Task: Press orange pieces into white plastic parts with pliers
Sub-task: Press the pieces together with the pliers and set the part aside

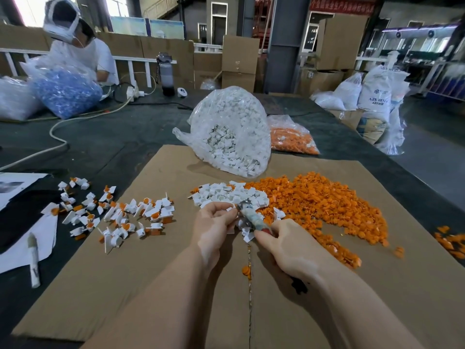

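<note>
A: What are the hands doing?

B: The right hand (286,244) is curled round the handles of the pliers (251,217), which point up and to the left over the cardboard (125,285). The left hand (214,222) pinches a small white part (229,209) between thumb and fingertips, right at the pliers' nose. Whether the nose is closed on the part I cannot tell; it is blurred.

A: Any orange piece in that part?

B: Too small to see. The loose orange pieces (327,205) lie in a broad heap on the cardboard, to the right of the hands and running out to its right side. A smaller heap of white parts (226,195) sits just beyond the hands, touching the orange heap's left edge.

A: And on the left?

B: A scatter of assembled parts (118,215), white with orange showing in them, spread across the cardboard's left corner and onto the dark table (100,147) (some upright, some tipped over).

A: What's behind?

B: A clear bag (234,132) full of white parts, standing at the far edge of the cardboard with its mouth open toward the hands. Just beside it on the right lies an orange bag (292,139), smaller, holding more orange pieces. Another person (80,46) sits at the far left of the table, behind a blue bag (65,91) of blue parts. A dark bottle (167,74) stands near them.
</note>
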Demonstrator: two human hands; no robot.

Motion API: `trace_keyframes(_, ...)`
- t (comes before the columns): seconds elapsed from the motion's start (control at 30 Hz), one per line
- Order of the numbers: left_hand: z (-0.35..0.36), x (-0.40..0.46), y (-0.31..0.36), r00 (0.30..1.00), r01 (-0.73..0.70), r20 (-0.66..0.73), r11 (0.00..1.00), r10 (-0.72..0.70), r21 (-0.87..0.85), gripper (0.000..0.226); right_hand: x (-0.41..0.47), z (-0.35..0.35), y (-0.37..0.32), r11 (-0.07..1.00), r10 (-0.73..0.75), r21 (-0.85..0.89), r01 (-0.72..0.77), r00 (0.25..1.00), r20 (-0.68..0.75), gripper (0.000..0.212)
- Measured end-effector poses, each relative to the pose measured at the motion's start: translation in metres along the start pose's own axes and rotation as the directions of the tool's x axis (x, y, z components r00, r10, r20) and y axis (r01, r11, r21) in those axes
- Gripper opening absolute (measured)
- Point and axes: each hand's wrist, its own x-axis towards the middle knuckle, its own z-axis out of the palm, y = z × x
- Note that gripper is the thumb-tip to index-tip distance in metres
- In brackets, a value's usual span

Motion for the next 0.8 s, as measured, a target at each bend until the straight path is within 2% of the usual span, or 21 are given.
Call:
trace_keyframes(0.1, 0.0, 0.001, -0.002, 1.0, -0.021, -0.017, 0.999, 0.021, -0.026, 0.009, -0.002, 0.004, 0.006, 0.997, -0.005, 0.07, 0.01, 0.998, -0.068, 0.045)
trace_keyframes(0.23, -0.005, -0.001, -0.009, 0.995, -0.092, -0.036, 0.995, 0.093, 0.038, 0.008, 0.002, 0.005, 0.02, 0.998, 0.059, 0.051, -0.045, 0.951, -0.304, 0.04)
trace_keyframes(0.3, -0.009, -0.003, -0.011, 0.987, -0.159, -0.005, 0.981, 0.16, 0.115, 0.01, 0.008, 0.001, 0.028, 0.992, 0.085, -0.045, -0.116, 0.9, -0.427, 0.038)
trace_keyframes(0.37, -0.013, -0.005, -0.013, 0.973, -0.231, 0.05, 0.946, 0.225, 0.227, 0.017, 0.014, -0.002, 0.037, 0.962, 0.049, -0.207, -0.176, 0.863, -0.503, 0.043)
trace_keyframes(0.47, -0.013, -0.008, -0.012, 0.955, -0.297, 0.122, 0.882, 0.27, 0.367, 0.023, 0.02, -0.001, 0.05, 0.867, -0.029, -0.437, -0.237, 0.853, -0.521, 0.051)
trace_keyframes(0.63, -0.011, -0.008, -0.013, 0.938, -0.345, 0.201, 0.816, 0.283, 0.465, 0.024, 0.022, 0.003, 0.053, 0.727, -0.035, -0.602, -0.331, 0.857, -0.513, 0.064)
trace_keyframes(0.67, -0.011, -0.008, -0.014, 0.938, -0.344, 0.202, 0.81, 0.28, 0.475, 0.024, 0.021, 0.005, 0.051, 0.747, -0.09, -0.601, -0.285, 0.852, -0.516, 0.06)
trace_keyframes(0.7, -0.011, -0.007, -0.015, 0.94, -0.339, 0.196, 0.809, 0.278, 0.479, 0.022, 0.021, 0.009, 0.048, 0.806, -0.176, -0.566, -0.175, 0.841, -0.511, 0.053)
trace_keyframes(0.73, -0.011, -0.006, -0.016, 0.942, -0.335, 0.188, 0.813, 0.278, 0.476, 0.02, 0.02, 0.013, 0.044, 0.866, -0.282, -0.5, -0.008, 0.818, -0.501, 0.042)
trace_keyframes(0.8, -0.011, -0.006, -0.016, 0.938, -0.346, 0.183, 0.805, 0.294, 0.482, 0.014, 0.018, 0.024, 0.036, 0.882, -0.457, -0.355, 0.31, 0.746, -0.484, 0.026)
